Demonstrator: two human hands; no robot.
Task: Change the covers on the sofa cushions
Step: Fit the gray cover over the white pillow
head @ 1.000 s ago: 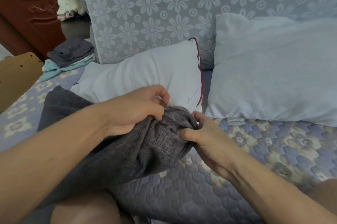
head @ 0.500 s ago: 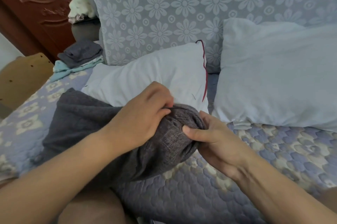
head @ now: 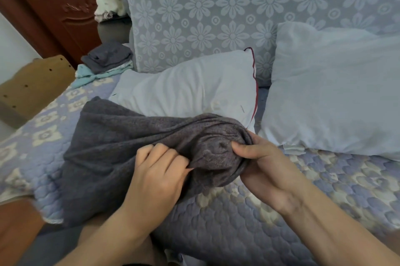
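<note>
A dark grey cushion cover (head: 112,142) lies bunched across the sofa seat in front of me. My left hand (head: 158,170) grips a fold of it with curled fingers. My right hand (head: 259,164) holds the gathered right end, thumb pressed on top of the cloth. Behind the cover lies a bare white cushion (head: 190,90) with a red trim along its right edge. A larger white cushion (head: 333,90) leans against the sofa back to the right.
The seat has a quilted lilac and cream cover (head: 324,190). The sofa back (head: 216,10) is floral grey. Folded grey and teal cloths (head: 104,62) are stacked at the far left. A wooden board (head: 32,83) and a brown door (head: 56,3) stand left.
My left hand has slid down off the top of the bunched cover toward me and now grips it lower. The cover lies more spread out to the left. My right hand keeps its hold.
</note>
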